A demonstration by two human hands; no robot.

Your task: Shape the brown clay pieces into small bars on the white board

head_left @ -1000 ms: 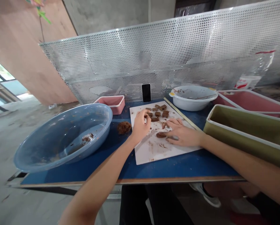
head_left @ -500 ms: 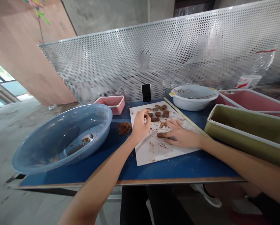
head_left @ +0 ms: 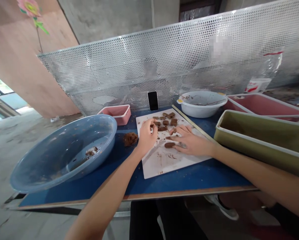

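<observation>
A white board (head_left: 152, 168) lies on the blue tabletop and bears several short brown clay-like pieces (head_left: 166, 123) toward its far side. My right hand (head_left: 189, 142) is low over the board's right half, fingers spread and pointing left. By its thumb and index fingertips rests a rounded brown lump (head_left: 169, 145); the hand is not wrapped round it. At the board's left side my left hand (head_left: 146, 135) has its fingers curled toward the thumb, beside the brown pieces. Something dark shows between those fingers, too small to name. Crumbs and brown smears dot the board.
Left stands a big blue basin (head_left: 64, 150); a rough brown clump (head_left: 130, 139) sits between it and the board. Behind are a small pink tub (head_left: 124, 116), a phone (head_left: 153, 101) and a white basin (head_left: 202, 110). A stick (head_left: 189, 120) and green trough (head_left: 252, 143) flank the right.
My right index finger has stretched out further left above the brown lump, which now looks more rounded. My left hand keeps nearly the same curl and place. The whole view has shifted slightly.
</observation>
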